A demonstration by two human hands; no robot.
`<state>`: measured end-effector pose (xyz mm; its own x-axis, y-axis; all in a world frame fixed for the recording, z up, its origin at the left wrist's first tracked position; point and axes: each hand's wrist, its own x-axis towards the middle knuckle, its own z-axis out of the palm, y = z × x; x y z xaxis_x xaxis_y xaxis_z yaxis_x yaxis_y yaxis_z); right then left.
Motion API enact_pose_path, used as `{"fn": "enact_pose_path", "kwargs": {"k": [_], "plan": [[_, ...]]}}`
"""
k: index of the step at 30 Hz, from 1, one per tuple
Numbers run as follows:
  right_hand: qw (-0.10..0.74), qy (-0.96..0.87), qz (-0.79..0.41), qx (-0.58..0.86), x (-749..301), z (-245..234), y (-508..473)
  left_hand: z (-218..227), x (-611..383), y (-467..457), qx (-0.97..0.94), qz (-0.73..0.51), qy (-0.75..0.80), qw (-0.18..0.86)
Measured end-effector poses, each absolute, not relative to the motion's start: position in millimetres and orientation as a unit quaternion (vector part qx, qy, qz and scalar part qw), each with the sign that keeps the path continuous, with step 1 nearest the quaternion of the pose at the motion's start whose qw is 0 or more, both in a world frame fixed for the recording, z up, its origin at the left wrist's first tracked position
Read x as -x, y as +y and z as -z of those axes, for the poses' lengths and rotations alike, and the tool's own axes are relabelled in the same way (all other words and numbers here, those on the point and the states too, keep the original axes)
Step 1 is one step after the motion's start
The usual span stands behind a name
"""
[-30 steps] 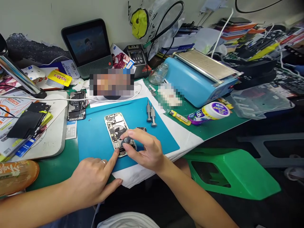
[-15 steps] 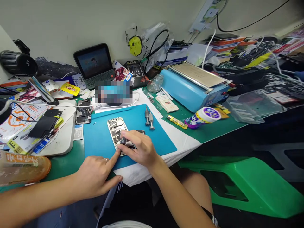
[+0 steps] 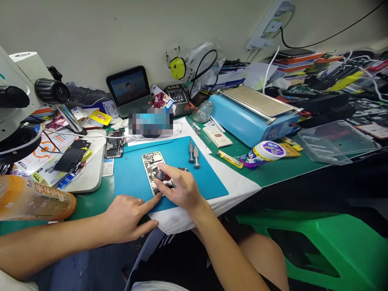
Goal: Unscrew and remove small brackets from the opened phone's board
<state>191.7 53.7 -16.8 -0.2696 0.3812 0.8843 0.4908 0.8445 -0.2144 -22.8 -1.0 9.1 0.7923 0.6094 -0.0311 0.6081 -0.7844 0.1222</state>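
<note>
An opened smartphone (image 3: 149,161) with its inner parts bare lies on a blue mat (image 3: 209,186). My right hand (image 3: 183,190) is over its lower half, thumb and fingers closed around a small dark screwdriver (image 3: 161,175) that points down into the phone; its tip is hidden. With the index finger stretched out, my left hand (image 3: 127,216) touches the phone's bottom edge. The left thumb is apart from that finger and nothing is held there. Right of the phone, two grey screwdrivers (image 3: 196,157) lie on the mat. A dark part partly shows behind my right hand.
Another opened phone (image 3: 114,144) lies beyond the mat's left corner. A drink cup (image 3: 39,198) and a white board (image 3: 93,178) stand left, below a microscope (image 3: 22,76). At right are a blue machine (image 3: 239,121), a round tub (image 3: 266,151) and a green stool (image 3: 303,234).
The head view has swung left, so the scene sits farther right and more of the microscope shows. Both hands stay at the phone, the right one still gripping the screwdriver.
</note>
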Motion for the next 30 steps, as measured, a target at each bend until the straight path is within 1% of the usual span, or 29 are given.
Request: {"fn": "enact_pose_path", "kwargs": {"k": [6,16,24,30], "plan": [[0.532,-0.795,0.048,0.287,-191,17,54,-10,22,1,-0.938,0.017,0.335,0.084],[0.537,-0.785,0.028,0.308,-190,23,56,-15,21,1,-0.906,0.076,0.388,0.150],[0.450,-0.793,-0.021,0.409,-191,28,69,-19,24,6,-0.910,0.034,0.396,0.120],[0.430,-0.793,-0.079,0.425,-188,30,76,-14,24,9,-0.908,0.033,0.406,0.102]]}}
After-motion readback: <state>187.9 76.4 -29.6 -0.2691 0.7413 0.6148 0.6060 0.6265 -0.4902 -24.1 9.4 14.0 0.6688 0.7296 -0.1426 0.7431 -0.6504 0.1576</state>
